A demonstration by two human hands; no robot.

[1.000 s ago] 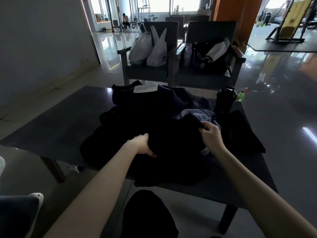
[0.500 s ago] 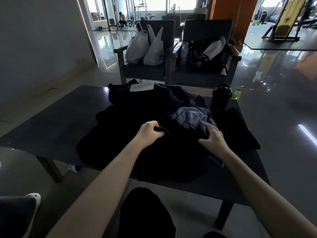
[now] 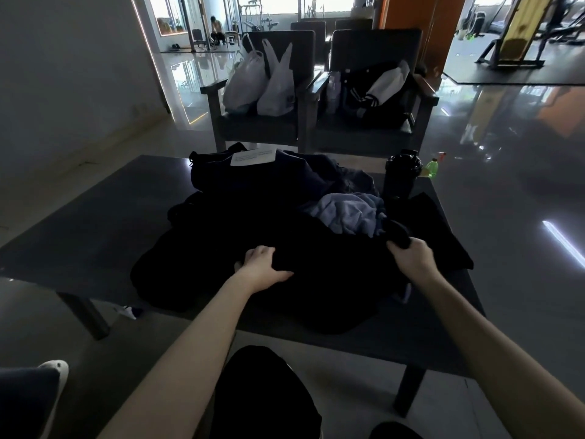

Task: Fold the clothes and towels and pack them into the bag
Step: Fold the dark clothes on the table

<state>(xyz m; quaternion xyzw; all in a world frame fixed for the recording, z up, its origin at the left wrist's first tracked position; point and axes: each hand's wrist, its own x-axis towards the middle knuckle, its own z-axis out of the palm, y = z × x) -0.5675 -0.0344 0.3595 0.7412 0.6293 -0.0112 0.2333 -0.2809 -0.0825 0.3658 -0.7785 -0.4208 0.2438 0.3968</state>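
Observation:
A heap of dark clothes covers the middle of the dark table (image 3: 95, 223). On top at the front lies a black garment (image 3: 332, 274). My left hand (image 3: 262, 264) grips its left part, fingers curled into the cloth. My right hand (image 3: 410, 258) is closed on a bunched end of the same garment and holds it up a little at the right. A crumpled pale blue cloth (image 3: 348, 213) lies just behind my right hand. At the back of the heap sits a dark navy bag (image 3: 253, 182) with a white paper (image 3: 251, 157) on it.
A black bottle (image 3: 402, 172) stands at the table's back right, and a green bottle (image 3: 432, 167) sits behind it. Behind the table are two dark armchairs, one with white plastic bags (image 3: 262, 80), the other with a black jacket (image 3: 373, 90). A person sits far back.
My hands have moved apart along the black garment: the left hand shifted left and down, and the right hand moved right and closed on a bunched end. The pale blue cloth shows more.

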